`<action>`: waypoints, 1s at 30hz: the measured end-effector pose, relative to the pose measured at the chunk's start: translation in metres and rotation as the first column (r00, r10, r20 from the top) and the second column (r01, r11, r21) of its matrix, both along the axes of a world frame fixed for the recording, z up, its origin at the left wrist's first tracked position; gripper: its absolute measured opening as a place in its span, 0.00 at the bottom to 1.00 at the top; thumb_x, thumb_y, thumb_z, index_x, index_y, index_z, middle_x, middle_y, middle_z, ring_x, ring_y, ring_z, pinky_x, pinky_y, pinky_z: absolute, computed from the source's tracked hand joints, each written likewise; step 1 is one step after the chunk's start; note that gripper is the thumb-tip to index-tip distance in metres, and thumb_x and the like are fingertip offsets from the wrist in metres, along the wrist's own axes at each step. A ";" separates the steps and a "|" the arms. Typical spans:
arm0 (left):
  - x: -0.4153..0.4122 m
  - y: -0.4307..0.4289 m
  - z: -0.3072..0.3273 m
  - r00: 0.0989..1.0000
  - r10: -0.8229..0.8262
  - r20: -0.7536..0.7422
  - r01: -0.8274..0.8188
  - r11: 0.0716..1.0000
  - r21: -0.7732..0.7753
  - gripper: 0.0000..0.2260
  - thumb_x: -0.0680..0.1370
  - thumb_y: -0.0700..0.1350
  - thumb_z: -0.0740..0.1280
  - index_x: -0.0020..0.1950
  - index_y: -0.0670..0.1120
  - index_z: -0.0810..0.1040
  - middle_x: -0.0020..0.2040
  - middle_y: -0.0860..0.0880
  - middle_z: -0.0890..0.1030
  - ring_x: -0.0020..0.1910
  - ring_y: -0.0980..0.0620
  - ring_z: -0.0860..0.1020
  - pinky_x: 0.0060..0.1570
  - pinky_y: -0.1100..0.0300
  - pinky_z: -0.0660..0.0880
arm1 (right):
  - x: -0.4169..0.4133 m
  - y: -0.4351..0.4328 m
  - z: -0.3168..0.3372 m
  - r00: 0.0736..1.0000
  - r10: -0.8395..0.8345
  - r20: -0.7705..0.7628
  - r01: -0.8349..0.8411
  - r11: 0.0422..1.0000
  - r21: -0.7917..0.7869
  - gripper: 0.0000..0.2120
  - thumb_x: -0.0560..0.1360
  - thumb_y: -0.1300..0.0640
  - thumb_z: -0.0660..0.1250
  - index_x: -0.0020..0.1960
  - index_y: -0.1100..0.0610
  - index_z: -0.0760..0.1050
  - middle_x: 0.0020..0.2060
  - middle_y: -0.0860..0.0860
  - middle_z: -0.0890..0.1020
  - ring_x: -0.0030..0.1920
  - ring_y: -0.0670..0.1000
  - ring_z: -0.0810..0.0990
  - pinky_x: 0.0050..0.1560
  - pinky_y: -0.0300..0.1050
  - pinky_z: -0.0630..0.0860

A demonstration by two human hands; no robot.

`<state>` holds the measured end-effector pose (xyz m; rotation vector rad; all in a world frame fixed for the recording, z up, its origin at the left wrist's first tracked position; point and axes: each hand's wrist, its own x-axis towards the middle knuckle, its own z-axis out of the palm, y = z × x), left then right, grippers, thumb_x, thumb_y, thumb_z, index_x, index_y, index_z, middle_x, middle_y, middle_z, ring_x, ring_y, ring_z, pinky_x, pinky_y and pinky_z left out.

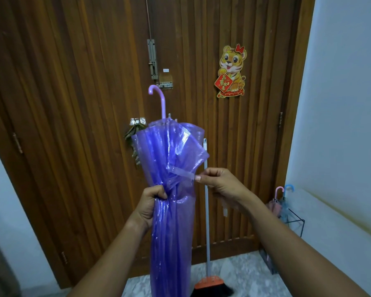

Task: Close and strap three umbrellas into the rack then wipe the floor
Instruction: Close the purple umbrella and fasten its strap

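Note:
A folded translucent purple umbrella (171,211) stands upright in front of me, its lilac hooked handle (159,99) pointing up. My left hand (152,204) squeezes the gathered canopy at its middle. My right hand (221,185) pinches the end of the umbrella's purple strap (182,173), pulled out to the right of the canopy. At the right, a black wire rack (296,219) on the floor holds a pink umbrella (275,202) and a blue umbrella (286,200), both folded with handles up.
A wooden double door (84,103) fills the view ahead, with a bolt latch and a tiger sticker (231,71). A broom (208,264) with a white pole and orange head leans against the door. White walls stand on both sides, over a grey marble floor (244,275).

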<state>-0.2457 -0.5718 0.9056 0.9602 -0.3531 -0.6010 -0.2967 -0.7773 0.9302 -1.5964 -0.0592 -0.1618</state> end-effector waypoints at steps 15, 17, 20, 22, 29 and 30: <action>0.005 -0.010 0.002 0.980 -0.172 0.098 0.175 0.984 -0.020 0.34 0.47 0.39 0.72 0.54 0.31 0.79 0.46 0.36 0.77 0.40 0.39 0.78 0.44 0.51 0.78 | 0.013 0.006 -0.009 0.979 0.139 0.150 -0.156 0.982 0.104 0.19 0.61 0.49 0.83 0.40 0.57 0.77 0.40 0.53 0.81 0.44 0.56 0.78 0.46 0.46 0.79; 0.001 -0.011 0.001 0.967 -0.212 0.139 0.210 0.977 0.032 0.28 0.46 0.39 0.72 0.46 0.34 0.80 0.37 0.39 0.80 0.34 0.43 0.81 0.38 0.54 0.80 | 0.015 0.010 -0.007 0.967 0.200 0.159 -0.230 0.953 0.195 0.33 0.56 0.47 0.86 0.51 0.62 0.76 0.47 0.56 0.81 0.50 0.58 0.80 0.57 0.55 0.77; -0.005 -0.010 0.004 0.930 -0.292 0.223 0.287 0.956 0.056 0.25 0.50 0.43 0.73 0.45 0.35 0.82 0.38 0.39 0.82 0.37 0.43 0.82 0.40 0.53 0.80 | 0.007 0.012 0.000 0.915 0.372 0.160 -0.404 0.865 0.298 0.27 0.60 0.55 0.85 0.52 0.62 0.76 0.45 0.54 0.84 0.46 0.51 0.84 0.49 0.47 0.83; -0.001 -0.011 0.004 0.923 -0.326 0.203 0.315 0.945 0.084 0.29 0.52 0.43 0.73 0.49 0.31 0.79 0.42 0.34 0.79 0.40 0.39 0.81 0.43 0.51 0.80 | 0.002 0.015 0.003 0.909 0.384 0.165 -0.417 0.856 0.306 0.17 0.67 0.61 0.78 0.52 0.60 0.76 0.46 0.56 0.82 0.48 0.52 0.83 0.50 0.46 0.83; 0.007 0.007 -0.011 0.944 -0.144 0.295 -0.007 0.891 0.455 0.23 0.70 0.56 0.71 0.61 0.45 0.78 0.49 0.48 0.84 0.47 0.50 0.82 0.50 0.52 0.76 | 0.011 0.017 0.003 0.976 0.018 0.219 -0.042 0.993 0.109 0.11 0.74 0.68 0.72 0.38 0.64 0.71 0.36 0.58 0.79 0.36 0.52 0.80 0.37 0.43 0.78; 0.006 0.007 -0.018 0.954 -0.067 0.293 -0.081 0.881 0.465 0.23 0.70 0.57 0.72 0.60 0.47 0.78 0.45 0.51 0.84 0.41 0.53 0.83 0.42 0.57 0.76 | 0.013 0.018 0.002 0.965 -0.036 0.258 0.030 0.999 0.028 0.12 0.73 0.67 0.74 0.38 0.65 0.71 0.37 0.60 0.77 0.38 0.55 0.78 0.39 0.48 0.76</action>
